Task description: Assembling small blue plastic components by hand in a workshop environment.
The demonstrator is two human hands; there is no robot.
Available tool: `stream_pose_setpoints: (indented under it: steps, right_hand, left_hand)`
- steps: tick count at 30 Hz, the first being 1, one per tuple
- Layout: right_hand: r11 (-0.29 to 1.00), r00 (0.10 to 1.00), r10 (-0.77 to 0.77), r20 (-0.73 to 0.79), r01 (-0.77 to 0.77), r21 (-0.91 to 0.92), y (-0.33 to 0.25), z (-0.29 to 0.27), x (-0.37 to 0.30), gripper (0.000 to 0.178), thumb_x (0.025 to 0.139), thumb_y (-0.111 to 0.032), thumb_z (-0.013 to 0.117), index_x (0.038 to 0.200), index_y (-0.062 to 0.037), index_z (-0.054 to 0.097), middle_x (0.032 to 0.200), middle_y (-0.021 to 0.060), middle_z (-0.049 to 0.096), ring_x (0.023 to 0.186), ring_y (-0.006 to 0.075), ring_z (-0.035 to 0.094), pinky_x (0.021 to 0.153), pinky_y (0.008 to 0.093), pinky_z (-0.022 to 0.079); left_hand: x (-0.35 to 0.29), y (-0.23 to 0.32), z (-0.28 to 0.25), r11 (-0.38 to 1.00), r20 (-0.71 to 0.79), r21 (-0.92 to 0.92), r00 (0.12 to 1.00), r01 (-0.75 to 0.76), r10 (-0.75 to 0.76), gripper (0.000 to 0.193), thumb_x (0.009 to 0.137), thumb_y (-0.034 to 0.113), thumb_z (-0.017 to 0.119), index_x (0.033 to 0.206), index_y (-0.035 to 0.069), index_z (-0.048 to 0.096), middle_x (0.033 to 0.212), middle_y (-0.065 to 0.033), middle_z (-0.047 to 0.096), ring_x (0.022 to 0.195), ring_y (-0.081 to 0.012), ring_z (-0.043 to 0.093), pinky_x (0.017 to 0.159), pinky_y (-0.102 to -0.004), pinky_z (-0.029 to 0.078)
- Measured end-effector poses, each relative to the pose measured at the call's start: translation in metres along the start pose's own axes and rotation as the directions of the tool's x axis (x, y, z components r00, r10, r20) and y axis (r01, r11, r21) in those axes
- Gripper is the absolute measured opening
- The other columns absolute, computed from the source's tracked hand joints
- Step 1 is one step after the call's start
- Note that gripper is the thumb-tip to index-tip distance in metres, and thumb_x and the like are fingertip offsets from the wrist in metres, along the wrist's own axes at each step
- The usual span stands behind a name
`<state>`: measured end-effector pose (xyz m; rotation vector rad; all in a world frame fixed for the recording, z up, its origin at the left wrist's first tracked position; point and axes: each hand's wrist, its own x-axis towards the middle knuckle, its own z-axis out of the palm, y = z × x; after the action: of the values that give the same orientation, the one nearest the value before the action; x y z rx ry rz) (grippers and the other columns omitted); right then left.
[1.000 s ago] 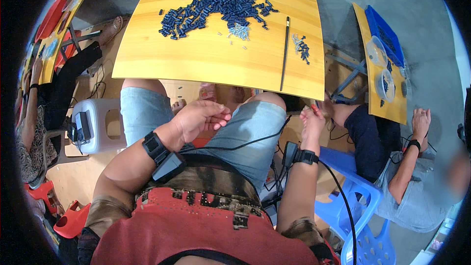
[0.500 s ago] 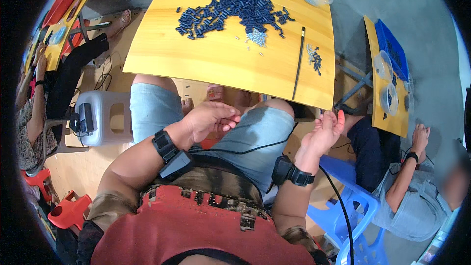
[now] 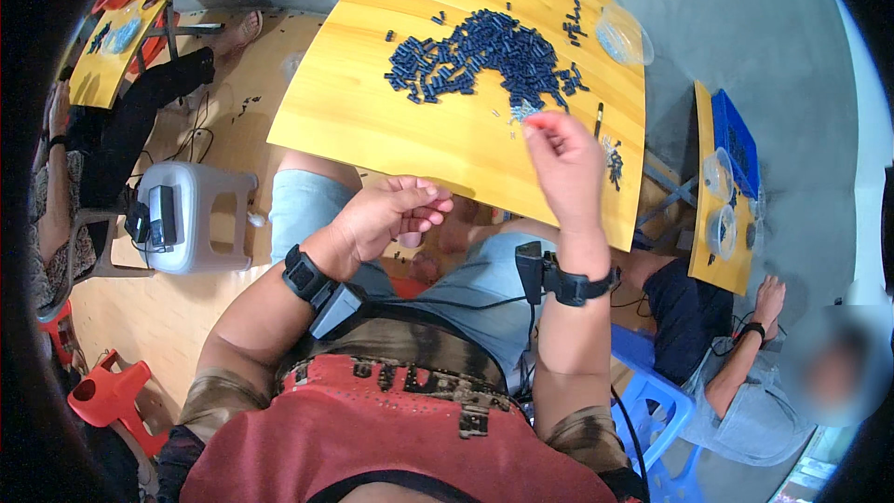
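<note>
A large heap of small black cylindrical pieces (image 3: 507, 47) lies on the yellow table (image 3: 345, 102). At its near edge is a little pile of tiny silvery pieces (image 3: 523, 112). My right hand (image 3: 566, 168) reaches over the table beside that pile, thumb and forefinger pinched together; whether anything is between them cannot be seen. Over my lap, just off the near table edge, my left hand (image 3: 396, 214) is closed with curled fingers and thumb against forefinger. What it holds, if anything, is too small to make out. Both wrists wear black bands with small boxes.
Right of my hand lie a thin dark rod (image 3: 599, 119) and a small cluster of silvery and black pieces (image 3: 613, 166). A clear tub (image 3: 624, 34) stands at the far right. Another person sits at a second yellow table (image 3: 715, 256) with a blue tray (image 3: 736, 140). A grey stool (image 3: 196, 224) stands left.
My right hand has moved up and left, from beyond the table's near edge to the silvery pile, and its fingers have come together. The left hand stays nearly in place; the view has shifted.
</note>
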<state>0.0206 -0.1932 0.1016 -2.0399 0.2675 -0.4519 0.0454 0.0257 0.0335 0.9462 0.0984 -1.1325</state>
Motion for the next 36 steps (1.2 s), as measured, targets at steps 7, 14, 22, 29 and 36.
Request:
stream_pose_setpoints:
  steps: [7,14,22,29,36]
  right_hand:
    - [0.901,0.986,-0.013,0.165,0.084,-0.426,0.036,0.035,0.002,0.010,0.072,-0.010,0.064,0.078,-0.0021,0.065,0.076,0.0162,0.062,0.067,0.0295,0.061,0.061,0.0348,0.049]
    - [0.912,0.989,-0.105,0.107,0.139,-0.385,0.040,0.042,0.042,0.008,0.073,-0.006,0.065,0.079,-0.0013,0.065,0.074,0.0121,0.061,0.064,0.0232,0.059,0.060,0.0313,0.048]
    - [0.852,0.957,-0.213,0.197,0.280,-0.442,0.040,0.066,0.059,0.009,0.069,-0.003,0.063,0.078,-0.0034,0.062,0.082,0.0113,0.057,0.084,0.0293,0.056,0.073,0.0376,0.047]
    - [0.791,0.944,-0.246,0.218,0.326,-0.518,0.044,0.070,0.064,0.010,0.070,-0.005,0.063,0.080,-0.0034,0.062,0.082,0.0114,0.058,0.082,0.0300,0.056,0.072,0.0386,0.047]
    - [0.763,0.941,-0.239,0.240,0.335,-0.552,0.044,0.068,0.063,0.009,0.070,-0.006,0.063,0.078,-0.0024,0.062,0.080,0.0129,0.058,0.080,0.0308,0.057,0.070,0.0392,0.048]
  left_hand:
    - [-0.003,0.026,-0.019,0.993,0.006,-0.024,0.993,-0.118,0.118,0.023,0.091,0.020,0.053,0.103,0.001,0.060,0.093,-0.0052,0.065,0.077,-0.0102,0.059,0.071,-0.0234,0.048]
    - [0.003,0.038,-0.018,0.997,0.017,-0.009,0.997,-0.079,0.079,0.023,0.090,0.020,0.054,0.104,0.002,0.060,0.094,-0.0042,0.064,0.078,-0.0106,0.059,0.073,-0.0244,0.048]
    - [0.007,0.044,-0.018,0.996,0.040,0.002,0.995,-0.088,0.088,0.023,0.089,0.020,0.056,0.104,0.002,0.059,0.096,-0.0054,0.063,0.079,-0.0115,0.059,0.075,-0.0251,0.048]
    - [0.012,0.046,-0.017,0.998,0.020,0.008,0.998,-0.066,0.066,0.023,0.089,0.019,0.055,0.104,0.002,0.058,0.095,-0.0054,0.063,0.079,-0.0116,0.059,0.075,-0.0256,0.048]
    - [0.013,0.047,-0.015,0.998,0.017,0.002,0.998,-0.064,0.064,0.023,0.090,0.019,0.054,0.104,0.002,0.059,0.094,-0.0049,0.063,0.078,-0.0115,0.059,0.073,-0.0251,0.048]
